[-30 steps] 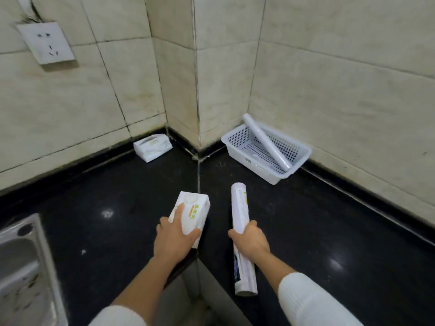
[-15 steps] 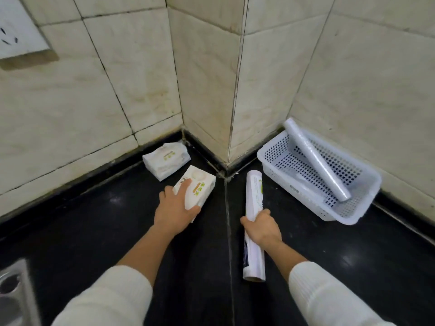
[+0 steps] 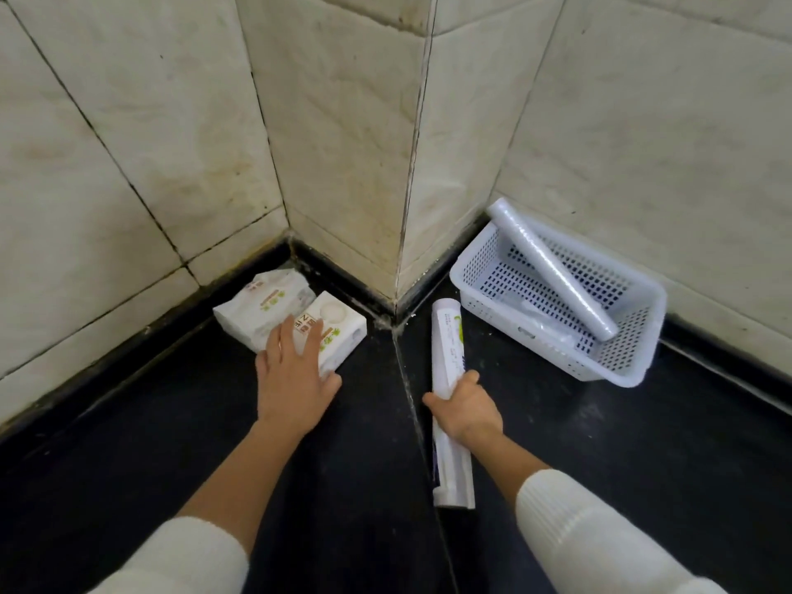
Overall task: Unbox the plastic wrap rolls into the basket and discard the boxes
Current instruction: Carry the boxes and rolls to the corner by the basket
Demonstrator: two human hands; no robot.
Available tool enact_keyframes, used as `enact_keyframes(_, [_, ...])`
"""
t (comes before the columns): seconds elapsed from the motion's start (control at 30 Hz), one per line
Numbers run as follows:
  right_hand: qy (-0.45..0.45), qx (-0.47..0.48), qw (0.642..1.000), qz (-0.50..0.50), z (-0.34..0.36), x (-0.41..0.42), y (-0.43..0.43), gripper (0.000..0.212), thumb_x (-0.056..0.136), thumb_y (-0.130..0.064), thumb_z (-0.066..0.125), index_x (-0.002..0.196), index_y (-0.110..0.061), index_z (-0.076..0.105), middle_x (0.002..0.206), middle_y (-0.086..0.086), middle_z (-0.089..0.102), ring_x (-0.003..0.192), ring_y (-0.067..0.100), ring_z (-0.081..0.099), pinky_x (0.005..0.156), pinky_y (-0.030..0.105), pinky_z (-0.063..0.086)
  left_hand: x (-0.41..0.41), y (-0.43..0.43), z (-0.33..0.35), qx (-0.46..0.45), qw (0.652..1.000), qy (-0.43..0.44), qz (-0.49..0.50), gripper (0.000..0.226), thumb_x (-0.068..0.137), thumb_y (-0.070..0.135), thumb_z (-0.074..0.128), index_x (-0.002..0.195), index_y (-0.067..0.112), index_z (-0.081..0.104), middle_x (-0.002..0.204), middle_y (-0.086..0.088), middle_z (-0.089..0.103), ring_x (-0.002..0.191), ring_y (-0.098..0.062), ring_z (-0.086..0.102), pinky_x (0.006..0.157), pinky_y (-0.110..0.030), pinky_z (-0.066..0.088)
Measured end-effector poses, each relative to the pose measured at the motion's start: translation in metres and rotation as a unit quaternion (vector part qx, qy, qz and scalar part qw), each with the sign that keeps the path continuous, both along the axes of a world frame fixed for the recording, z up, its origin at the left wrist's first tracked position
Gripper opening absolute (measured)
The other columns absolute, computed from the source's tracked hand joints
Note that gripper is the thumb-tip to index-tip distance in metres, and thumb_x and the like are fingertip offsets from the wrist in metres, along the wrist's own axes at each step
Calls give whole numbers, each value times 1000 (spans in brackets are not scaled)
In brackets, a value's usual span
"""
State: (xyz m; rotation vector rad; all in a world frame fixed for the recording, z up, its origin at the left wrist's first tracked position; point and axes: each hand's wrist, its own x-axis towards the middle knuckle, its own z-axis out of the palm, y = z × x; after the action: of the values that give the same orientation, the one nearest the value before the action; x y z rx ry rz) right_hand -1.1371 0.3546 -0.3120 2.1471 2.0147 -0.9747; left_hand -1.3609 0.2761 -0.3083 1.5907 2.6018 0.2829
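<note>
With the left hand (image 3: 295,370) flat and open on a box (image 3: 332,336) beside 1 other box (image 3: 261,308), the right hand (image 3: 467,407) gripping the roll (image 3: 450,392) should swing it into the basket (image 3: 553,366) alongside the first roll (image 3: 553,267), laid lengthwise.

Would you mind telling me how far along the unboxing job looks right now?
Done: one unboxed roll lies propped in the white basket. In hand: the right hand grips a long printed box, while the left hand rests on a white pack beside another in the corner. Left: unboxing that roll and discarding boxes.
</note>
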Motion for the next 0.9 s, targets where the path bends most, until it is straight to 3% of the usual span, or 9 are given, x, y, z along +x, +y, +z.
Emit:
enact_keyframes(0.17, [30, 35, 999, 18, 13, 16, -8, 67, 83, -59, 54, 123, -9, 37, 130, 13, 47, 110, 34, 56, 83, 42, 48, 54, 2, -1, 22, 997, -39, -61, 64, 88, 37, 55, 146, 20, 33, 154, -17, 25, 142, -34, 18, 112, -51, 26])
enact_keyframes(0.37, [58, 116, 991, -8, 32, 96, -23, 49, 94, -45, 46, 127, -11, 42, 131, 11, 50, 108, 27, 58, 85, 36, 48, 156, 10, 10, 69, 980, -154, -105, 50, 90, 28, 54, 138, 15, 44, 146, -12, 38, 134, -28, 29, 108, -44, 36])
enact_keyframes(0.53, [24, 133, 987, -84, 35, 217, -58, 42, 93, -41, 49, 122, -11, 45, 127, 9, 52, 107, 26, 58, 80, 33, 46, 284, -1, 6, 25, 954, -165, -249, 52, 94, 31, 48, 143, 18, 37, 150, -7, 34, 138, -22, 27, 111, -35, 33])
enact_keyframes(0.7, [-41, 129, 977, -167, 35, 354, -115, 48, 92, -42, 51, 124, -8, 42, 128, 13, 50, 115, 32, 53, 88, 39, 46, 412, -23, 4, -74, 927, -175, -323, 52, 98, 34, 41, 146, 17, 31, 153, -10, 27, 141, -25, 22, 110, -39, 32])
enact_keyframes(0.9, [-65, 130, 960, -239, 31, 523, -192, 53, 91, -43, 51, 128, -8, 40, 128, 12, 48, 119, 31, 49, 91, 40, 45, 573, -60, 5, -86, 899, -169, -395, 51, 98, 32, 39, 145, 15, 33, 155, -12, 26, 143, -27, 20, 110, -41, 31])
